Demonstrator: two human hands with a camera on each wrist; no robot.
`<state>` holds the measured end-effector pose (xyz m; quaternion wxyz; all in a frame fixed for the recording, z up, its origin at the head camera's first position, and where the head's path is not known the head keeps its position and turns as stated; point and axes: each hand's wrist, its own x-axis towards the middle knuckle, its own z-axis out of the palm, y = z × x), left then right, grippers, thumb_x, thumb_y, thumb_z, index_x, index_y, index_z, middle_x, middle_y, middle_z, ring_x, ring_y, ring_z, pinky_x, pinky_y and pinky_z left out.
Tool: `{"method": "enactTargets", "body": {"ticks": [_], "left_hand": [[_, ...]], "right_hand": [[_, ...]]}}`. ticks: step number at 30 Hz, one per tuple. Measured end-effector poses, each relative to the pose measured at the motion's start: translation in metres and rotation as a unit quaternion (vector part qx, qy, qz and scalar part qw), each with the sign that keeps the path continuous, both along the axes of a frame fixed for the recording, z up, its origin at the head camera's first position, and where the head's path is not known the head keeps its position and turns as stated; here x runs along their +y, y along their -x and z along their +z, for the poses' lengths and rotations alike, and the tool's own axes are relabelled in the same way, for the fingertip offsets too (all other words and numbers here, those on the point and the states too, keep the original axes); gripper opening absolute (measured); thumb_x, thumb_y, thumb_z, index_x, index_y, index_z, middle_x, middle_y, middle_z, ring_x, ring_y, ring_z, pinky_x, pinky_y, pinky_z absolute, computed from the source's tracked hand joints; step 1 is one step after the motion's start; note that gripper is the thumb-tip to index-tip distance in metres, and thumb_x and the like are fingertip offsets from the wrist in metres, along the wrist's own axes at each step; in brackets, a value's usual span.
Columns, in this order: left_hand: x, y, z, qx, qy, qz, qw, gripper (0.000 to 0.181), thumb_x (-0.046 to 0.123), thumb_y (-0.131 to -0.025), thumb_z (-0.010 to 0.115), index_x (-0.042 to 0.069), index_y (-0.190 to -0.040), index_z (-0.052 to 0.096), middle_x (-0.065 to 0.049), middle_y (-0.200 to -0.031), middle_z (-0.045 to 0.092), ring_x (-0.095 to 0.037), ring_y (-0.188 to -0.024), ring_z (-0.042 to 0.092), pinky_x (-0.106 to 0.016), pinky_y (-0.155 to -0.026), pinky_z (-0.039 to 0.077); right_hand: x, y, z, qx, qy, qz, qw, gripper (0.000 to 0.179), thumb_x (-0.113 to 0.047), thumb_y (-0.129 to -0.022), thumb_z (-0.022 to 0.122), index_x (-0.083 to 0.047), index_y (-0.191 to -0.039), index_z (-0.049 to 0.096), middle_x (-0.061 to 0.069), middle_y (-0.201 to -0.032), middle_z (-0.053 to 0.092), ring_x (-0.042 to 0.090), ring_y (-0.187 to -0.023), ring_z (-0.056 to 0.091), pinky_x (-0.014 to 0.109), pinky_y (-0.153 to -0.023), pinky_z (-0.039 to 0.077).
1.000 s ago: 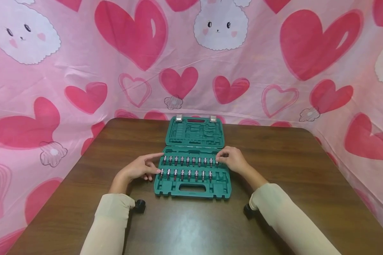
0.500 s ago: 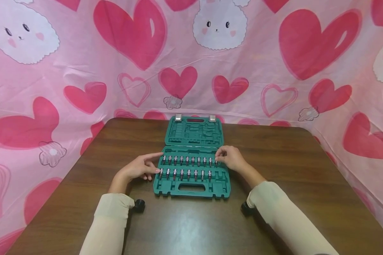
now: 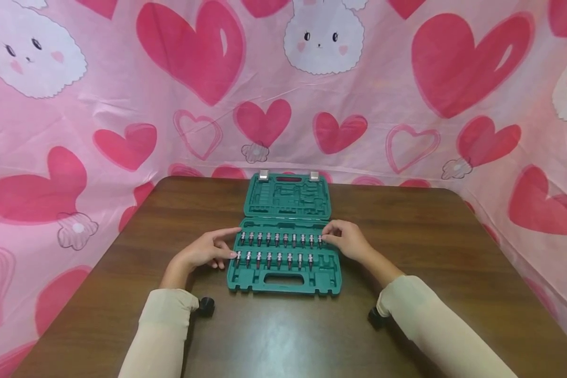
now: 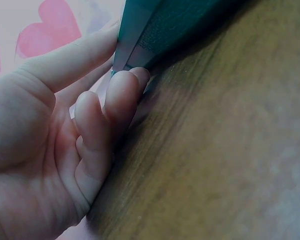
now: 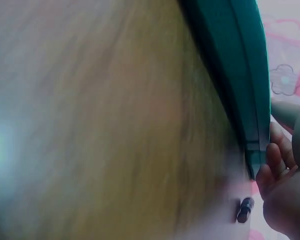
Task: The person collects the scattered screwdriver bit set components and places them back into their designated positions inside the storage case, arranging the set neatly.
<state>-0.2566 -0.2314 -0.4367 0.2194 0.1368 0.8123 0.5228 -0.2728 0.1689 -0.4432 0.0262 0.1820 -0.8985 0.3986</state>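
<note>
A green socket bit case (image 3: 284,287) lies unfolded on the table, with two rows of silver-topped socket bits (image 3: 279,258) in its front half. My left hand (image 3: 207,250) is at the case's left side, index finger stretched to the rim and thumb touching the edge by the front row. Its other fingers bend loosely against the case wall (image 4: 150,37). My right hand (image 3: 349,240) is at the right edge, thumb and index fingertips just beside the last socket bit (image 3: 319,240) of the back row, which stands in its slot. No object shows between them.
The lid (image 3: 288,195) lies back behind the case, with moulded recesses and two metal latches. Beyond my right hand, a small dark cylindrical piece (image 5: 245,210) lies on the wooden table (image 3: 406,226). A pink heart-print cloth (image 3: 340,89) hangs around the table.
My right hand has drawn slightly to the right, its fingertips coming off the last socket bit of the back row. The left hand has stayed on the case edge.
</note>
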Motion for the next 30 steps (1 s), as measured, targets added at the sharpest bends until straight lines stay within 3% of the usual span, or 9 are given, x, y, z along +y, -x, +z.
{"method": "enactTargets", "body": {"ticks": [13, 19, 25, 30], "left_hand": [[-0.002, 0.001, -0.003, -0.004, 0.006, 0.008, 0.9999, 0.071, 0.019, -0.089, 0.072, 0.017, -0.151, 0.038, -0.017, -0.082, 0.067, -0.025, -0.057, 0.061, -0.033, -0.054, 0.053], [-0.001, -0.001, 0.000, -0.004, 0.001, 0.003, 1.0000, 0.071, 0.020, -0.089, 0.072, 0.018, -0.151, 0.037, -0.015, -0.081, 0.067, -0.024, -0.057, 0.060, -0.033, -0.054, 0.053], [0.000, 0.001, -0.001, -0.004, 0.000, -0.001, 1.0000, 0.071, 0.020, -0.089, 0.072, 0.017, -0.151, 0.037, -0.015, -0.080, 0.067, -0.024, -0.057, 0.060, -0.033, -0.054, 0.053], [0.000, 0.001, -0.001, -0.003, -0.001, -0.001, 1.0000, 0.071, 0.019, -0.090, 0.072, 0.017, -0.151, 0.037, -0.017, -0.081, 0.067, -0.023, -0.057, 0.060, -0.033, -0.054, 0.053]], "right_hand": [[0.026, -0.007, 0.007, -0.011, 0.010, -0.028, 0.9995, 0.010, -0.013, -0.092, 0.069, -0.012, -0.101, 0.073, 0.002, -0.097, 0.068, 0.023, -0.084, 0.057, 0.036, -0.073, 0.051], [0.039, -0.004, 0.000, 0.004, -0.006, -0.034, 0.9994, 0.009, -0.012, -0.091, 0.069, -0.011, -0.100, 0.073, 0.001, -0.093, 0.068, 0.022, -0.083, 0.056, 0.036, -0.074, 0.050], [0.053, -0.001, -0.001, 0.003, -0.026, -0.036, 0.9990, 0.011, -0.009, -0.089, 0.071, -0.008, -0.101, 0.073, 0.002, -0.081, 0.062, 0.022, -0.072, 0.055, 0.034, -0.064, 0.050], [0.061, 0.000, -0.001, 0.000, -0.040, -0.042, 0.9983, 0.015, -0.011, -0.089, 0.072, -0.009, -0.104, 0.072, 0.001, -0.081, 0.061, 0.022, -0.077, 0.053, 0.035, -0.068, 0.047]]}}
